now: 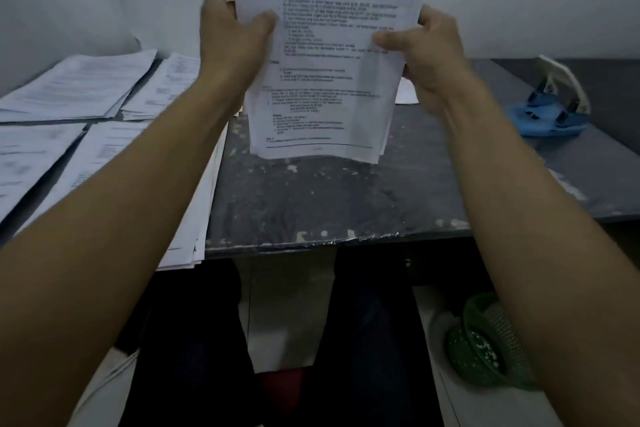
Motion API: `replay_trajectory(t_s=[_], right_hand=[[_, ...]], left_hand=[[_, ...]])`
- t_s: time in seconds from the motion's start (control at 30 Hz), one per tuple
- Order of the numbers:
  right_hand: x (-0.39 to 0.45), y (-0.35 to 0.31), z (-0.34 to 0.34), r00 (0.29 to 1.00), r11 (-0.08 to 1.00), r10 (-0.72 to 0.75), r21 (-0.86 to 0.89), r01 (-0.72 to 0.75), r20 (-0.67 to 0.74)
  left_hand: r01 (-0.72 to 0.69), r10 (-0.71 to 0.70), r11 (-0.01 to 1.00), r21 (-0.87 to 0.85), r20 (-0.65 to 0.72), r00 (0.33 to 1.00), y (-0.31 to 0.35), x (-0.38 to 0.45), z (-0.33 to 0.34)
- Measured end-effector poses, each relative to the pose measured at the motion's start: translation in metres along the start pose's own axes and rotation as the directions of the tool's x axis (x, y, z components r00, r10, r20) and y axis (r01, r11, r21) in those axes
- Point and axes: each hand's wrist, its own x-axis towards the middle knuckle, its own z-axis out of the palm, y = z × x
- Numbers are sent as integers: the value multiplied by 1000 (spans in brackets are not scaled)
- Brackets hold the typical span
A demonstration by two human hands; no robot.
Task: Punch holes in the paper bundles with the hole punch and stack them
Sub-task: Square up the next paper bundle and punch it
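Note:
A bundle of printed white sheets (325, 87) stands upright over the middle of the dark table (311, 204), its lower edge near or on the tabletop. My left hand (232, 31) grips its left edge, thumb on the front. My right hand (426, 52) grips the right edge the same way. The top of the bundle runs out of view. A blue hole punch (550, 107) with a pale lever sits at the right of the table, apart from both hands.
Several stacks of printed paper (79, 87) cover the left side of the table, one stack (187, 218) overhanging the front edge. A small white slip (407, 94) lies behind my right hand. Below the table are dark legs and a green basket (485, 343) on the floor.

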Motion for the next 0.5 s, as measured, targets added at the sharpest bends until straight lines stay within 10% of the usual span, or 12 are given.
replay_trajectory(t_s=[0.5], right_hand=[[-7, 0, 14, 995, 998, -63, -31, 61, -82]], left_hand=[[-47, 47, 998, -30, -16, 999, 1, 2, -1]])
